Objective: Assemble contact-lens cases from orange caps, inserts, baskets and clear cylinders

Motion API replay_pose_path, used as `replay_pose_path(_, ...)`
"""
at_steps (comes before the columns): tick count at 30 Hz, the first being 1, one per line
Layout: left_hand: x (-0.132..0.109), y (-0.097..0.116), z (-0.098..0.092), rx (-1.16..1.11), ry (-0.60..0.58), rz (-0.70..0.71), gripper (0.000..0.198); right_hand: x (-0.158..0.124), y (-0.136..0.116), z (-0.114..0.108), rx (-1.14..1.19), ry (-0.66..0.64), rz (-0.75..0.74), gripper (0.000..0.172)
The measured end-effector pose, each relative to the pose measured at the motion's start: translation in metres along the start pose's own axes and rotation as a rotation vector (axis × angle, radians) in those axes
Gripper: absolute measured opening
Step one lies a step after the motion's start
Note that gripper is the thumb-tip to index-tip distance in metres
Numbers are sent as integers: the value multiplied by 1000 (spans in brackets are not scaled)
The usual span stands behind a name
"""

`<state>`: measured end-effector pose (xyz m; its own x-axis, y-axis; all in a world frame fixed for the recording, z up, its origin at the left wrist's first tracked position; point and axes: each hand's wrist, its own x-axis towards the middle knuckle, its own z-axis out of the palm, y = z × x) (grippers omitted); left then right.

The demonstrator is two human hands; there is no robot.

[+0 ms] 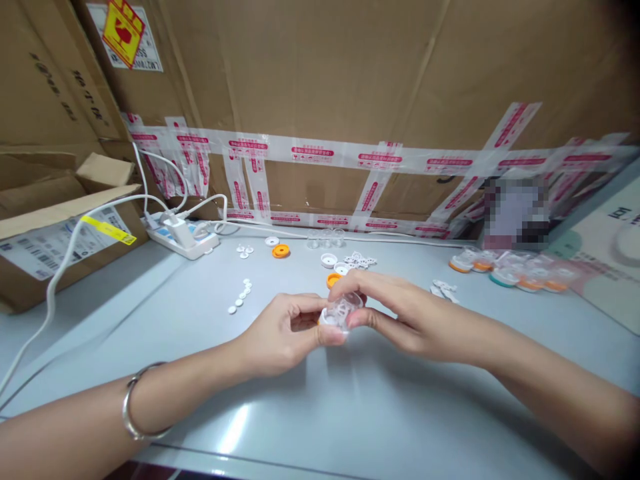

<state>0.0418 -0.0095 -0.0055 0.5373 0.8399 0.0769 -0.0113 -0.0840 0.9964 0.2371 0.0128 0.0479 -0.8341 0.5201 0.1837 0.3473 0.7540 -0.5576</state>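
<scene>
Clear plastic cover (356, 301): here it is, front and centre between both hands, sitting up against a white base (330, 320); whether it is seated or only touching, I cannot tell
Cover wall: thin and stiff by the look of it, light, probably slick under the fingertips, likelier to scratch or crack than to bend
Base rim: the sensible place to hold the lower part, with the cover taken by its sides and only a gentle squeeze
Left hand (283, 337): thumb in front, fingers behind, closed narrowly on the white base
Right hand (420, 317): forefinger over the top, thumb at the near side, a light pinch round the clear cover
Orange ring (333, 280): just beyond the fingers, with white rings (329, 261) and patterned white pieces (361, 260) close by
Small white discs (240, 301): off to the left on the grey table (210, 413)
Clear-topped units (531, 280): clustered away to the right, orange and teal edges showing
</scene>
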Motion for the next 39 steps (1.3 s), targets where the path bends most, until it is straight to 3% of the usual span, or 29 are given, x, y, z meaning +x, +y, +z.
replay_pose_path(8, -2, 2, 1, 65, 3, 27, 13, 2, 1, 1, -18, 50, -80, 20)
replay_pose_path(11, -2, 1, 2, 105, 49, 39, 14, 3, 1, 7, -7, 143, 5, 17)
replay_pose_path(15, -1, -2, 7, 119, 106, 35, 9, 5, 5, 20, 31, 207, 225, 24)
replay_pose_path(19, 2, -4, 9, -11, 47, -50, 16, 7, 9, 25, 55, 265, 310, 29)
replay_pose_path(23, 4, -4, 1, -99, 59, -76, 23, 9, 9, 13, 144, 297, 260, 37)
replay_pose_path(28, 7, -9, -10, -215, 83, -65, 30, 8, 8, 5, 306, 267, 209, 28)
replay_pose_path(35, 9, -8, -10, -223, 126, -52, 38, 5, 8, 14, 138, 165, 51, 63)
replay_pose_path(39, 9, -7, -7, -197, 162, -52, 30, 7, 14, 28, -18, 296, 13, 60)
